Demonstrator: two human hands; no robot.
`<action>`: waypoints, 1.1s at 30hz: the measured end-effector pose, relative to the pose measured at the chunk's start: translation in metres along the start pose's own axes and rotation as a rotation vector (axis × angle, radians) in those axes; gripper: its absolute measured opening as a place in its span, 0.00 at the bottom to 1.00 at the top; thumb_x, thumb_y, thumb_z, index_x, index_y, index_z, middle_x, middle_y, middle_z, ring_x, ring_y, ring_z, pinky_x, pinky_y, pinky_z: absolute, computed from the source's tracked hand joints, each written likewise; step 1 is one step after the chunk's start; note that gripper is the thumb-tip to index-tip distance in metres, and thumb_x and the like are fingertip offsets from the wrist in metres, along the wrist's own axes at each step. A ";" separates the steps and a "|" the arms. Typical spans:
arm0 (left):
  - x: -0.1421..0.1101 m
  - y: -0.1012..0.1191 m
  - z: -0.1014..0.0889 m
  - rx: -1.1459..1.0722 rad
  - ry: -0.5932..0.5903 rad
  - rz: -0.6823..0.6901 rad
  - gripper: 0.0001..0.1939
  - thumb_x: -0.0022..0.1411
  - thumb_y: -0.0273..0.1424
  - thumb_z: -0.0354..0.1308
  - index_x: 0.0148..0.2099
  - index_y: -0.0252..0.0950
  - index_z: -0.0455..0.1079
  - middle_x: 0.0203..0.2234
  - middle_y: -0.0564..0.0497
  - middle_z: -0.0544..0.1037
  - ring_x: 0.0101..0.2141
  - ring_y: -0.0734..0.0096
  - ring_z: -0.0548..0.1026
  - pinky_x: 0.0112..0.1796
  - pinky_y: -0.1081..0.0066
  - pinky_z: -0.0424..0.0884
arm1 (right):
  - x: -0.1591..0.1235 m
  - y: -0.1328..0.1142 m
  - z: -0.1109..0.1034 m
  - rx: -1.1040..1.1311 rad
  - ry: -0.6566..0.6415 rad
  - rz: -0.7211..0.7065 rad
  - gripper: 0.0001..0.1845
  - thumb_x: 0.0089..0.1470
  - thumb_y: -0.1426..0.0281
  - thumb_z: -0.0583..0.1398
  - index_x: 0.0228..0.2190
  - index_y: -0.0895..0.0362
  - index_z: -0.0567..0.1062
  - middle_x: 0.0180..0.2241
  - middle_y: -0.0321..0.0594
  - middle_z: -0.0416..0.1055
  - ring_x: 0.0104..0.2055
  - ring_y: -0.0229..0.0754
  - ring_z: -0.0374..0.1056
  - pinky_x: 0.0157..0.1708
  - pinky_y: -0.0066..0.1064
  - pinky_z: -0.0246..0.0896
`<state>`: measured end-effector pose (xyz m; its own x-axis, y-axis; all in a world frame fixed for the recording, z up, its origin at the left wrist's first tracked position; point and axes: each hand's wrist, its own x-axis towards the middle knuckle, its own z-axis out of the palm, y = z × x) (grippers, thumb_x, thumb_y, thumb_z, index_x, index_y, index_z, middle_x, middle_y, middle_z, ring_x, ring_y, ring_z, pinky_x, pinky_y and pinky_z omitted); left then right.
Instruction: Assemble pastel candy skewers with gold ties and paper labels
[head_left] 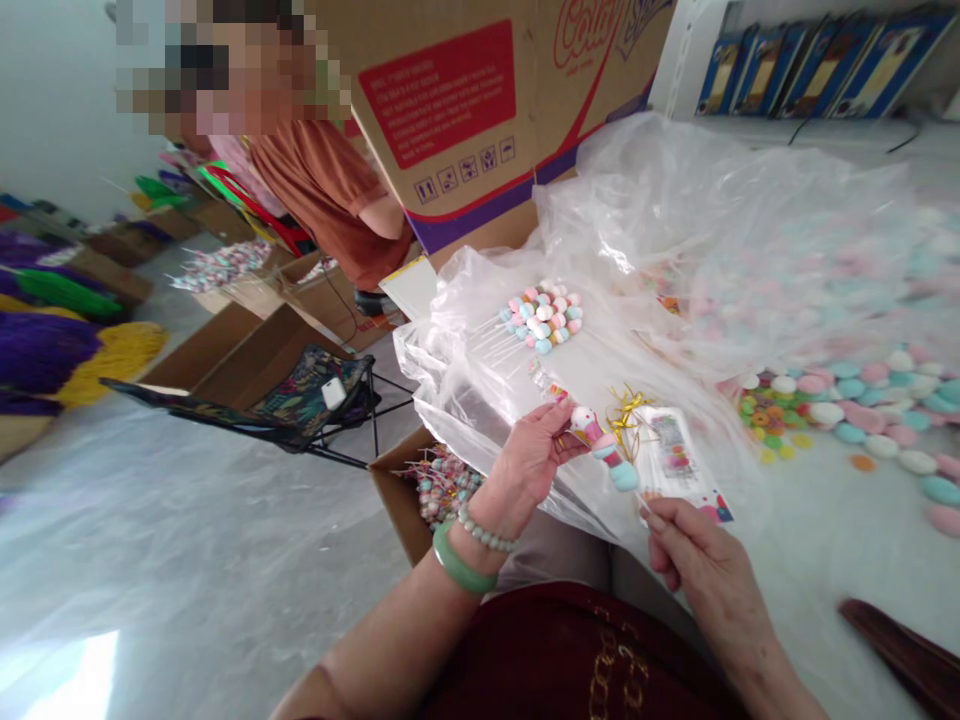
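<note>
Marshmallow skewer (pixel 604 449) above the near edge of the desk (pixel 810 570), long axis slanting from left hand (pixel 526 465), fingers pinched at upper end, down rightward to right hand (pixel 701 560), fingers closed on stick.

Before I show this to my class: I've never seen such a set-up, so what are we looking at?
There is no machine: a person works barehanded, seen in one picture from a camera worn on the head, looking forward and down. The left hand holds a skewer of soft-looking pastel balls; the right hand pinches at its near end. On the pale table lie clear plastic sheeting, a bundle of similar skewers, gold ties, printed packaging and loose pastel pieces. Another person, in a rust-coloured top, is at upper left.
</note>
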<state>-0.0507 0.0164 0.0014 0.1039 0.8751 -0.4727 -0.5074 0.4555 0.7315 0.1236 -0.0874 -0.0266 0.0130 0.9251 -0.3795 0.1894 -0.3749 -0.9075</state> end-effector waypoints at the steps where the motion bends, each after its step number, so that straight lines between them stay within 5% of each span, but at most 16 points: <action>1: 0.000 -0.002 0.000 -0.003 -0.013 0.011 0.10 0.53 0.34 0.63 0.33 0.32 0.71 0.25 0.51 0.75 0.25 0.72 0.74 0.34 0.67 0.74 | 0.001 -0.001 0.000 0.007 -0.027 0.016 0.16 0.54 0.55 0.55 0.31 0.55 0.72 0.16 0.31 0.64 0.16 0.34 0.57 0.17 0.25 0.52; 6: 0.003 -0.013 0.000 -0.061 -0.026 0.085 0.11 0.52 0.33 0.64 0.36 0.32 0.71 0.28 0.53 0.75 0.27 0.75 0.75 0.32 0.72 0.73 | 0.000 -0.001 0.006 -0.061 -0.124 -0.008 0.16 0.55 0.58 0.53 0.24 0.54 0.70 0.15 0.30 0.63 0.17 0.34 0.55 0.18 0.25 0.49; 14: 0.006 -0.021 0.004 -0.121 -0.036 0.101 0.11 0.51 0.34 0.64 0.34 0.32 0.71 0.26 0.52 0.75 0.29 0.71 0.76 0.31 0.72 0.72 | -0.005 -0.001 0.020 -0.271 -0.001 -0.172 0.11 0.55 0.64 0.53 0.25 0.52 0.70 0.16 0.30 0.64 0.22 0.38 0.62 0.25 0.28 0.54; 19: 0.004 -0.008 -0.001 0.020 -0.110 0.031 0.10 0.50 0.30 0.65 0.33 0.30 0.72 0.28 0.50 0.76 0.28 0.74 0.75 0.34 0.72 0.71 | 0.000 -0.003 0.014 0.170 -0.129 0.024 0.13 0.54 0.60 0.56 0.24 0.55 0.68 0.15 0.30 0.65 0.15 0.32 0.54 0.16 0.24 0.45; 25: 0.008 0.000 -0.009 -0.005 -0.202 -0.098 0.08 0.53 0.28 0.63 0.37 0.30 0.73 0.27 0.48 0.77 0.27 0.73 0.75 0.36 0.72 0.72 | 0.008 -0.002 0.001 0.935 -0.552 0.362 0.11 0.46 0.65 0.65 0.27 0.58 0.69 0.11 0.22 0.55 0.10 0.23 0.35 0.10 0.19 0.30; 28: 0.007 0.000 -0.007 -0.001 -0.240 -0.115 0.10 0.55 0.30 0.61 0.39 0.30 0.72 0.28 0.46 0.77 0.32 0.68 0.77 0.38 0.70 0.72 | 0.012 0.003 0.001 1.113 -0.702 0.487 0.11 0.45 0.67 0.66 0.27 0.58 0.69 0.12 0.21 0.53 0.10 0.23 0.31 0.08 0.17 0.29; 30: 0.006 0.002 -0.005 0.026 -0.249 -0.112 0.11 0.56 0.32 0.61 0.39 0.29 0.72 0.29 0.44 0.78 0.34 0.64 0.78 0.39 0.68 0.72 | 0.011 0.003 0.004 1.095 -0.680 0.500 0.11 0.45 0.68 0.66 0.28 0.58 0.70 0.13 0.21 0.54 0.10 0.22 0.32 0.08 0.17 0.29; 33: 0.004 0.007 -0.001 0.073 -0.219 -0.068 0.11 0.56 0.33 0.60 0.36 0.29 0.72 0.29 0.43 0.78 0.33 0.64 0.77 0.40 0.66 0.72 | 0.007 -0.005 0.010 0.889 -0.430 0.400 0.12 0.45 0.66 0.65 0.26 0.58 0.69 0.14 0.25 0.60 0.10 0.22 0.38 0.10 0.18 0.31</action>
<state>-0.0548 0.0232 0.0038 0.3227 0.8531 -0.4100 -0.4304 0.5180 0.7392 0.1134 -0.0793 -0.0264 -0.4651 0.6910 -0.5534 -0.5388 -0.7170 -0.4423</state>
